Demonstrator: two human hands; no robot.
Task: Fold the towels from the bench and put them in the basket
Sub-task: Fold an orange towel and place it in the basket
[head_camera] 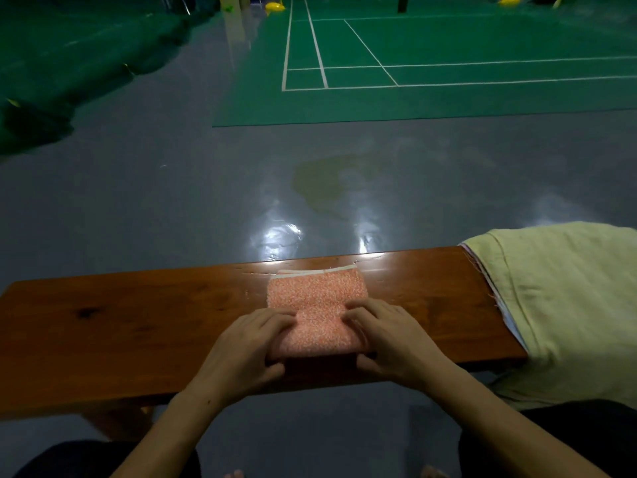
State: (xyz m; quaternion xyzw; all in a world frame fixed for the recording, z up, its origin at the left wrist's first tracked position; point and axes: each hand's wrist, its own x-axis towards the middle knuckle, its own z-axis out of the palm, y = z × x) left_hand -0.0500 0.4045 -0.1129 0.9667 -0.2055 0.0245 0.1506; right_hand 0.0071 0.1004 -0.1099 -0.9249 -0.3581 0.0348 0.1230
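Note:
A small orange speckled towel (316, 298) lies folded on the wooden bench (120, 315), its near edge at the bench's front. My left hand (246, 346) grips the towel's near left corner, fingers on top and thumb under the edge. My right hand (391, 343) grips the near right corner the same way. A pale yellow-green towel (565, 305) drapes over the bench's right end, with the edges of other cloths showing beneath it. No basket is in view.
Beyond the bench is a glossy grey floor (172, 188) with light reflections, then a green badminton court (431, 63) with white lines. Dark green netting (51, 81) lies heaped at the far left. My knees and toes show at the bottom.

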